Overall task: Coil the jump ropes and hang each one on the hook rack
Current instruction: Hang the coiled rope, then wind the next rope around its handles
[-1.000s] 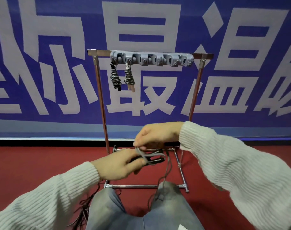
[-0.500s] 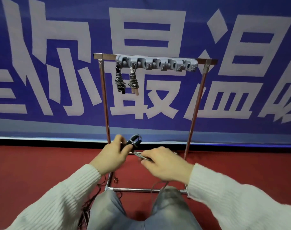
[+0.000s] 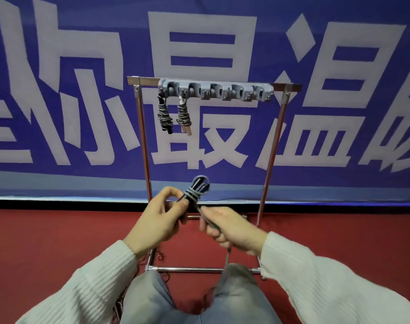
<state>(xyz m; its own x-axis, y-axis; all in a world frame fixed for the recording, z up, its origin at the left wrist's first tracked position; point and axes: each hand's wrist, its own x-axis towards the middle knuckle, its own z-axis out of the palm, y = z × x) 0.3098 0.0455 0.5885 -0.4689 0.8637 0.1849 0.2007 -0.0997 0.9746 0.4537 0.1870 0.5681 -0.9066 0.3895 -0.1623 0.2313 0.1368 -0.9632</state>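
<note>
My left hand [image 3: 159,218] grips a partly coiled grey jump rope [image 3: 198,189] with dark handles, its looped end sticking up above my fingers. My right hand [image 3: 227,226] pinches the loose strand just right of the bundle; that strand trails down past my wrist to my lap. Ahead stands a metal frame [image 3: 143,146] with a grey hook rack [image 3: 222,91] on its top bar. Two coiled ropes hang from the leftmost hooks: one with black handles [image 3: 164,115], one with wooden handles [image 3: 184,118]. The hooks to their right are bare.
A blue banner with large white characters [image 3: 82,90] covers the wall behind the frame. The floor is red carpet [image 3: 47,242]. More loose rope [image 3: 119,307] lies on the floor by my left knee. My knees in grey trousers [image 3: 152,298] fill the bottom centre.
Both hands have risen with the rope bundle, now upright with its loop on top. My right hand moved from above the bundle to its right side, drawing the strand around it.
</note>
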